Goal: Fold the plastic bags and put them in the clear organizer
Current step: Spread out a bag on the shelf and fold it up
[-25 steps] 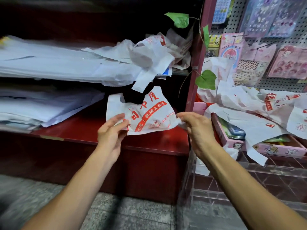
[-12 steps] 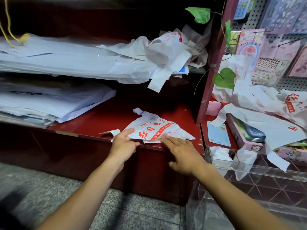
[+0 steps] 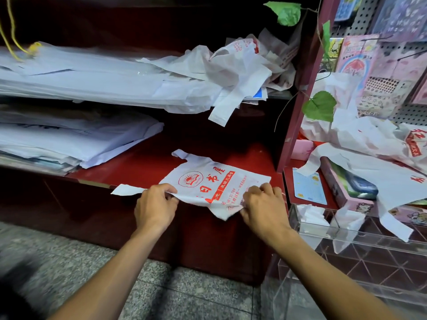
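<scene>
We note a white plastic bag with red print lying flat on the red shelf, its near edge hanging slightly over the shelf's front lip. One handle strip points toward the back of the shelf; another lies along the front edge to the left.

Our left hand pinches the bag's near-left edge, fingers curled, thumb against the film. Our right hand grips the near-right corner, fingers bent down onto the crumpled plastic; the film bunches beneath it. Both hands are on the bag at the shelf's front.

The clear organizer stands to the right, below and in front of the shelf. It is divided into compartments by transparent walls. At least two compartments along its back row hold white folded or crumpled bags.

Further out: a heap of loose white bags sits on the upper shelf, one strip dangling over its edge. Stacks of flat white sheets fill the left of both shelf levels. More red-printed bags drape over a pink box on the right. Green leaves hang by the upright post. A pegboard with packaged goods is at upper right. The floor is speckled stone.
</scene>
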`<state>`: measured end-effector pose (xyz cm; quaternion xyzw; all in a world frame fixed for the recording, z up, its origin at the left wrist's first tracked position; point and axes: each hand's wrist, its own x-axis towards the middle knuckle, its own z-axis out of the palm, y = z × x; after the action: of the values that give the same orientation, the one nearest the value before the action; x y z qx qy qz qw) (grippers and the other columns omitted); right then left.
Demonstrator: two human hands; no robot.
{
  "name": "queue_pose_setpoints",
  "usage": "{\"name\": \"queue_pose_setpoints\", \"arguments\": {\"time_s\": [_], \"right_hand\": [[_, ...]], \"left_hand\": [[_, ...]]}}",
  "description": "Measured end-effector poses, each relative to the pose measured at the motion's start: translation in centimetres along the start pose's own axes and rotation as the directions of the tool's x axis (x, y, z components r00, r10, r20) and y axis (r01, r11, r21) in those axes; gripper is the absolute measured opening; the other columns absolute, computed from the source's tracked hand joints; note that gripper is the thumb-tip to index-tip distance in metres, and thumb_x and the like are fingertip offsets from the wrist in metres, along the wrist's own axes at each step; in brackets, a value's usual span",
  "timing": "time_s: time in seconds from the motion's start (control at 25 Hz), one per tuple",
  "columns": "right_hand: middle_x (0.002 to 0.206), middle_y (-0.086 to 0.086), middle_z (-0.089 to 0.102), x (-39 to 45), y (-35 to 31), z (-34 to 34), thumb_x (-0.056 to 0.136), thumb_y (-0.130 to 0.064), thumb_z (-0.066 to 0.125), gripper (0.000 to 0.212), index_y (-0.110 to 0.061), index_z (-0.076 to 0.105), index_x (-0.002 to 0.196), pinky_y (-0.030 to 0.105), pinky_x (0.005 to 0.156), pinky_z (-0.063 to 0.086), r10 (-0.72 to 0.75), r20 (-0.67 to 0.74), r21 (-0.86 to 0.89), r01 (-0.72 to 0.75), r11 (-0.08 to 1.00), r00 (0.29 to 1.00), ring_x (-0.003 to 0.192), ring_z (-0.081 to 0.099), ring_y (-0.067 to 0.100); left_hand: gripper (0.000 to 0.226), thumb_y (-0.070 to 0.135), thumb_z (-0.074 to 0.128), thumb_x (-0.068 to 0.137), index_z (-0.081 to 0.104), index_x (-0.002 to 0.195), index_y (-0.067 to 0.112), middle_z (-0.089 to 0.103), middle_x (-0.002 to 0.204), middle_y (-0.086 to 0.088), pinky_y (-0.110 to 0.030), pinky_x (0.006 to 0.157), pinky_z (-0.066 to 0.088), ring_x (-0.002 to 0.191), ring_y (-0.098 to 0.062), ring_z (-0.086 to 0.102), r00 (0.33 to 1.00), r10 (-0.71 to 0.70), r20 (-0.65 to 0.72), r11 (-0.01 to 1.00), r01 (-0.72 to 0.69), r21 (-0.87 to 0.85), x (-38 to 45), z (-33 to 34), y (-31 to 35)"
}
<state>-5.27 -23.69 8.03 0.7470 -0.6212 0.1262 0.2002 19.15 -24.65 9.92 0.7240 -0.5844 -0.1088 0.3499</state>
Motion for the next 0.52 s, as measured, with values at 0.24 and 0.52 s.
{"name": "queue_pose_setpoints", "arguments": {"time_s": [0.24,0.52], "right_hand": [[0.106,0.003,0.063,-0.3,1.0,-0.4,0.069,-0.014,0.077,0.04,-0.017,0.061,0.106,0.036,0.062,0.042,-0.187,-0.192,0.097,0.208,0.973,0.963,0.078,0.054,0.025],[0.096,0.002,0.068,-0.5,1.5,-0.6,0.09,-0.022,0.063,0.006,-0.016,0.062,0.09,0.035,0.068,0.047,-0.049,0.035,0.492,0.025,0.87,0.998,0.084,0.062,0.026]], "left_hand": [[0.022,0.01,0.071,0.08,0.076,0.09,0.029,0.053,0.093,0.0,-0.037,0.068,0.046,0.095,-0.031,0.058,0.996,0.063,-0.067,0.994,-0.056,0.092,0.9,0.1,-0.9],[0.015,0.02,0.081,0.076,0.077,0.088,0.026,0.052,0.119,-0.001,-0.041,0.088,0.033,0.112,-0.027,0.04,0.952,0.299,-0.065,0.93,-0.275,0.244,0.7,0.9,-1.1]]}}
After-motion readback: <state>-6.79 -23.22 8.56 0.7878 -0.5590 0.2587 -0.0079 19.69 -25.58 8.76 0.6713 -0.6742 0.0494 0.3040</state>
